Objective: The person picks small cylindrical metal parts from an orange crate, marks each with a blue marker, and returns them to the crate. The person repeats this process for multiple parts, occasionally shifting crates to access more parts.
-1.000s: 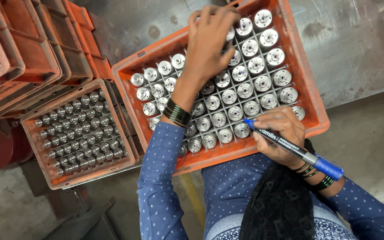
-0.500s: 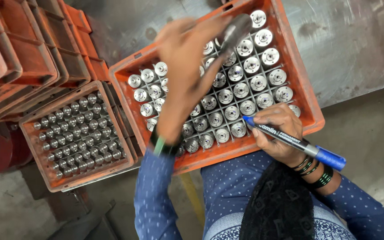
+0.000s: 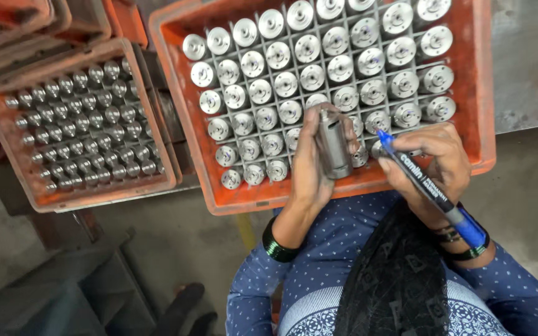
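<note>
My left hand (image 3: 309, 168) grips a grey metal cylinder part (image 3: 333, 147), held upright over the near edge of an orange crate (image 3: 175, 134). My right hand (image 3: 431, 158) holds a blue marker pen (image 3: 431, 186) with its tip pointing at the part, a short gap from it. The crate is divided by a grid and filled with several similar shiny metal parts (image 3: 319, 68) standing on end. Both wrists wear dark bangles, and the sleeves are blue with white dots.
A second orange crate (image 3: 7, 155) with several smaller metal pieces sits to the left, with more orange crates (image 3: 26, 18) stacked behind it. A grey metal surface (image 3: 530, 56) lies on the right. Dark cloth (image 3: 400, 280) hangs in front of me.
My left hand lifted a metal part out of the crate's far rows and drew it back to the near edge. My right hand brought the marker tip up toward it.
</note>
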